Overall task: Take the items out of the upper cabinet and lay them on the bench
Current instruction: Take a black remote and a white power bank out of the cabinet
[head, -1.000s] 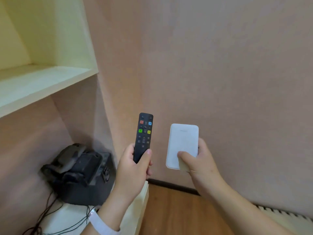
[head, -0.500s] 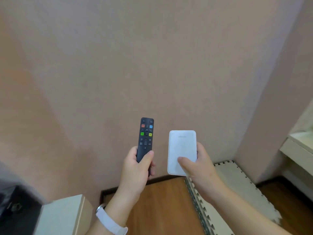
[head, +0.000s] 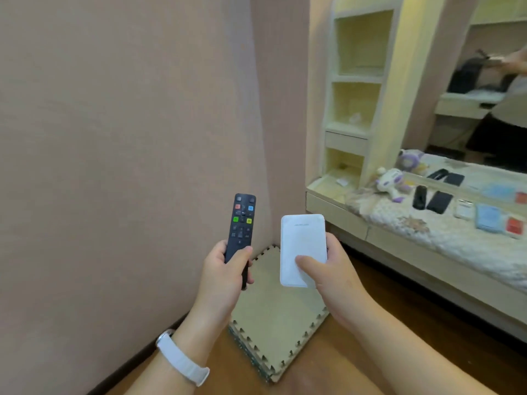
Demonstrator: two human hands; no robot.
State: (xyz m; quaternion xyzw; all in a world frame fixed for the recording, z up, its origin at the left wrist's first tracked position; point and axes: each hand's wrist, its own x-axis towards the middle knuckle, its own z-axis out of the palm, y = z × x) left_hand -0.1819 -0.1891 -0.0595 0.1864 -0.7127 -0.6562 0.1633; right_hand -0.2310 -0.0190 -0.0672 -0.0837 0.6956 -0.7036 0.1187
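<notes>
Head view. The left hand grips the lower end of a black remote control; the thumb lies across its front and the remaining fingers wrap behind. The remote stands nearly upright, with its coloured buttons facing the camera. A white band encircles the left wrist.

The right hand holds a white power bank, a flat rectangular slab with rounded corners. The thumb presses on its lower front face and the fingers support it from behind and along its right edge. The power bank is upright and sits just beside the remote, without touching it. Both items are held in the air in front of the body, clear of any surface.

The bench runs along the right side, well apart from the hands. A pale patterned cloth covers its top. On it lie a plush toy, a second dark remote, a dark phone, a small white case, a blue item and a red item. A mirror stands behind the bench and repeats these items. Left of the mirror is a cream shelf unit with open compartments.

Below the hands, a stack of foam floor mats with toothed edges lies in the corner on a wooden floor. A plain pink wall fills the left side.
</notes>
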